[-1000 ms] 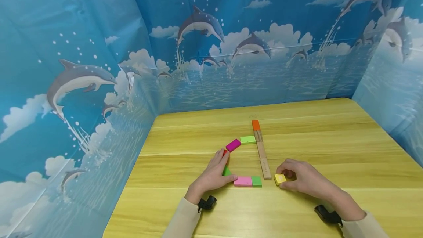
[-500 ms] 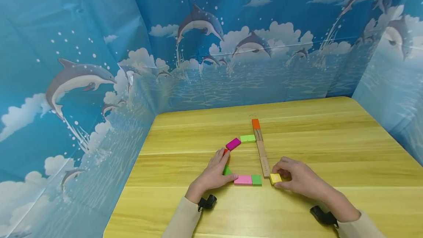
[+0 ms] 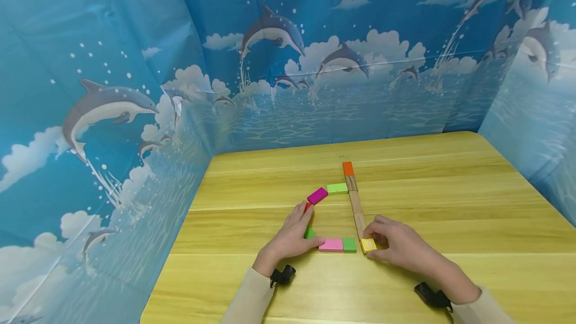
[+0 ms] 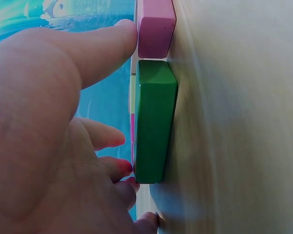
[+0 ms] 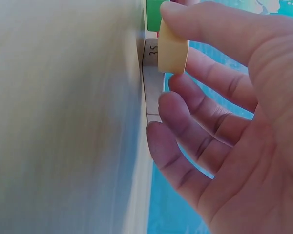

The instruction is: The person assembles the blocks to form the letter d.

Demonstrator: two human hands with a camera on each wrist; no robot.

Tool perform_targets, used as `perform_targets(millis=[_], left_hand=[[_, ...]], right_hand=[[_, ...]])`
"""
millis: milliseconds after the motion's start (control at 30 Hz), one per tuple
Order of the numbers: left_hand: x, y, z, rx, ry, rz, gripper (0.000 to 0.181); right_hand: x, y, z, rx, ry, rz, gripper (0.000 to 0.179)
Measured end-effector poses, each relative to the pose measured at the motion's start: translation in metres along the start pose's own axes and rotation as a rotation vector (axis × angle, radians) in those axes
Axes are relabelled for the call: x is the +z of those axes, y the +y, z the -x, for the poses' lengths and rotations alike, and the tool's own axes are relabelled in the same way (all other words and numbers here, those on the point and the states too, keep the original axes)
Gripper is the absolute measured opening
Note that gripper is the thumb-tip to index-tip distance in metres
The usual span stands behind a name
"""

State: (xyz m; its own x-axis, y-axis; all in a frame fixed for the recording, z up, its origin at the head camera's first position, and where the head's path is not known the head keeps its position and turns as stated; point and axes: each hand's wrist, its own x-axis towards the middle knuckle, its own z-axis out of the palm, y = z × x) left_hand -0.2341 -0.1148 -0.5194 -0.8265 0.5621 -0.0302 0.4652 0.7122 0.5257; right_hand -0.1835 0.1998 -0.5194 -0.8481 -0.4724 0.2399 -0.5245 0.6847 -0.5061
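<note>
My right hand (image 3: 400, 244) pinches a yellow block (image 3: 368, 245) between thumb and fingers, at the near end of a row of plain wooden blocks (image 3: 355, 201). In the right wrist view the yellow block (image 5: 173, 51) looks raised off the tabletop. My left hand (image 3: 290, 236) rests with straight fingers over a red block (image 3: 308, 207) and a green block (image 4: 156, 122), both partly hidden; its thumb touches a pink block (image 3: 330, 245). A small green block (image 3: 349, 245) adjoins the pink one, just left of the yellow block.
A magenta block (image 3: 317, 195) and a lime block (image 3: 337, 189) curve toward the wooden row, which an orange block (image 3: 348, 168) tops. All lie on a yellow wood-grain table (image 3: 450, 189). Dolphin-printed blue sheeting (image 3: 288, 114) surrounds the table's back and sides.
My right hand has carried the yellow block leftward, from right of the wooden row to its near end beside the small green block. The left hand has stayed in place.
</note>
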Motion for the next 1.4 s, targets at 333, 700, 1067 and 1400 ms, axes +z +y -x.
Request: perform_targets(millis=[333, 700, 1067, 1400], left_hand=[[0.0005, 0.0001, -0.0001, -0.004, -0.010, -0.010, 0.093], [0.0004, 0.0022, 0.0012, -0.004, -0.016, 0.000, 0.093], [0.0012, 0.0021, 0.0010, -0.010, -0.019, 0.004, 0.093], [0.0032, 0.0010, 0.0007, -0.003, -0.010, -0.003, 0.093]], right_hand=[[0.0047, -0.0048, -0.0034, 0.006, -0.016, 0.031, 0.034], [0.0062, -0.0029, -0.0030, -0.010, -0.013, 0.030, 0.032], [0.0067, -0.0029, -0.0032, -0.029, -0.009, 0.026, 0.031], [0.0067, -0.0053, -0.0039, -0.015, -0.012, 0.020, 0.031]])
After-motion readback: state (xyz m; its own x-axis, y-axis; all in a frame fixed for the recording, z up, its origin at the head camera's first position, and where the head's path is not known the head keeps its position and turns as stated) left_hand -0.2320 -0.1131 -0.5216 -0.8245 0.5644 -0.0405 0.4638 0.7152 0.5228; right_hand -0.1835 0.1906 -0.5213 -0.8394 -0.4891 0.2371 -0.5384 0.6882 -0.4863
